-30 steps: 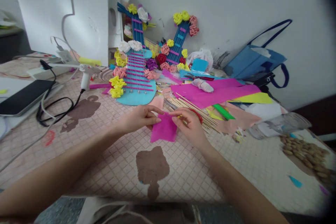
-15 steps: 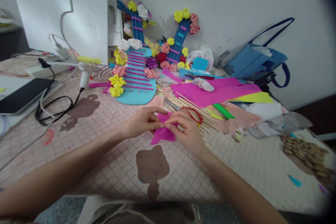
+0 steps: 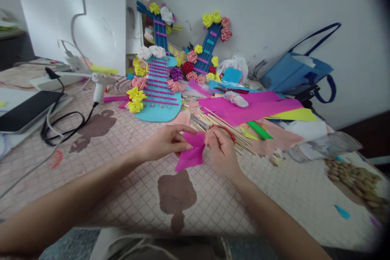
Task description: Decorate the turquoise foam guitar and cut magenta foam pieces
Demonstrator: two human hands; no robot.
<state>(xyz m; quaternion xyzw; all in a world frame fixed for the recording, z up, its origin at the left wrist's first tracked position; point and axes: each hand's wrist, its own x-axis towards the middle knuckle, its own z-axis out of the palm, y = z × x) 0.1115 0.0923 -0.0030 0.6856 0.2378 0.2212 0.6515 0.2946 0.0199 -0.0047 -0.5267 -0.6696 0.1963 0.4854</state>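
Observation:
A small piece of magenta crepe paper (image 3: 192, 155) is held just above the table in front of me. My left hand (image 3: 166, 141) pinches its left side between thumb and fingers. At the paper's upper right corner, my right hand (image 3: 222, 148) is closed with the fingers curled in, gripping that edge; its fingertips are partly hidden. Just behind the right hand lie red-handled scissors (image 3: 228, 131) and a bundle of thin wooden sticks (image 3: 242, 140).
Behind stands a light-blue paper guitar shape (image 3: 158, 111) with paper flowers. A white glue gun (image 3: 99, 89) and black cable (image 3: 68, 130) are at left. Magenta sheets (image 3: 258, 105), a clear plastic container (image 3: 329, 146), nut-like pieces (image 3: 353, 178) and a blue bag (image 3: 298, 69) are at right.
My right hand has moved from the paper's middle to its upper right corner, its fingers curling in. The paper is spread flatter and wider; my left hand has stayed nearly in place.

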